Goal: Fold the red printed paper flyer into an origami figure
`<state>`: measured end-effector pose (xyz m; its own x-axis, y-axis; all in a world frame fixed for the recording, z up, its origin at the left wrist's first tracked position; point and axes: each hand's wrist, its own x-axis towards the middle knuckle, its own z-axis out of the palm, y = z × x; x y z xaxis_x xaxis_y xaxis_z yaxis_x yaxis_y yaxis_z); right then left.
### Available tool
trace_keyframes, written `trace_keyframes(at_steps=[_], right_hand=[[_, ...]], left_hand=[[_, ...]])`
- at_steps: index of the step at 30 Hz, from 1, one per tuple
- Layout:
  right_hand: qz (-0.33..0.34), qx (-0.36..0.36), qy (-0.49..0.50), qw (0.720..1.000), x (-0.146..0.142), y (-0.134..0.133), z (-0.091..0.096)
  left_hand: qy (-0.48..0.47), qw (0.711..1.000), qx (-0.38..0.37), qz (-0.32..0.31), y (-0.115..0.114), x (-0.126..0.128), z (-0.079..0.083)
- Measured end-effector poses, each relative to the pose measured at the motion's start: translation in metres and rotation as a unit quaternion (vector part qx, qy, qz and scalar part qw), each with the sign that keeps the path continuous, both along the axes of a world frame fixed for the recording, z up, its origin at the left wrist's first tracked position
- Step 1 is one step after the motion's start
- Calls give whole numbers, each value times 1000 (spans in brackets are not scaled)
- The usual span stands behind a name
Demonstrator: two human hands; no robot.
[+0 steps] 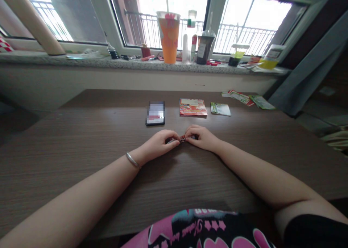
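Note:
Low over the table's middle, my left hand (160, 143) and my right hand (202, 137) almost meet at the fingertips. Between them is a thin red-and-grey piece (182, 139), mostly covered by the fingers, so its kind does not show. Each hand pinches one end of it between thumb and fingers. Beyond my right hand lies a flat stack of red printed leaflets (193, 107). To the right of that stack rests a smaller green-and-white stack of cards or leaflets (220, 109). A phone (156, 114) with a pixelated screen lies beyond my left hand.
More printed leaflets (241, 97) lie spread at the table's far right corner. Behind the brown table (81, 143), a stone windowsill (130, 62) carries a tall orange drink cup (169, 38), a dark drink cup (204, 49), bottles and small items. A grey curtain (304, 67) hangs at the right.

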<state>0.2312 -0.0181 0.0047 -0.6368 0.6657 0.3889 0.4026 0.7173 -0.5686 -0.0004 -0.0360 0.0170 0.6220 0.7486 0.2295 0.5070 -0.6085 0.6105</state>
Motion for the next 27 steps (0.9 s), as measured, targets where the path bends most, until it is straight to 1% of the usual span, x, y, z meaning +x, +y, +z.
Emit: trace_keyframes(at_steps=[3, 6, 8, 12, 13, 15, 18, 23, 27], right_hand=[[-16, -26, -3, 1000, -1, 1, 0], [-41, -46, -7, 998, -2, 0, 0], [-59, -63, -9, 996, -3, 0, -1], [-77, -97, -18, 992, -3, 2, -3], [-77, -100, -24, 992, -2, 3, -3], [-72, -100, -42, 991, -2, 3, -2], [-69, -77, -61, 993, -3, 4, -1], [-37, 22, -49, 998, -5, 5, -1], [-36, 66, -72, 995, -4, 5, 0]], left_hand=[[8, 1000, 19, 10, 0, 0, 0], [6, 1000, 18, 15, 0, 1, 0], [3, 1000, 4, 18, 1, 2, 0], [0, 999, -51, 14, 1, 4, 2], [2, 998, -58, 14, 1, 4, 2], [8, 999, -48, 18, 1, 5, 1], [19, 1000, -6, 21, 1, 4, -2], [10, 996, 88, -12, 1, 1, -4], [42, 988, 150, -18, -1, 1, -5]])
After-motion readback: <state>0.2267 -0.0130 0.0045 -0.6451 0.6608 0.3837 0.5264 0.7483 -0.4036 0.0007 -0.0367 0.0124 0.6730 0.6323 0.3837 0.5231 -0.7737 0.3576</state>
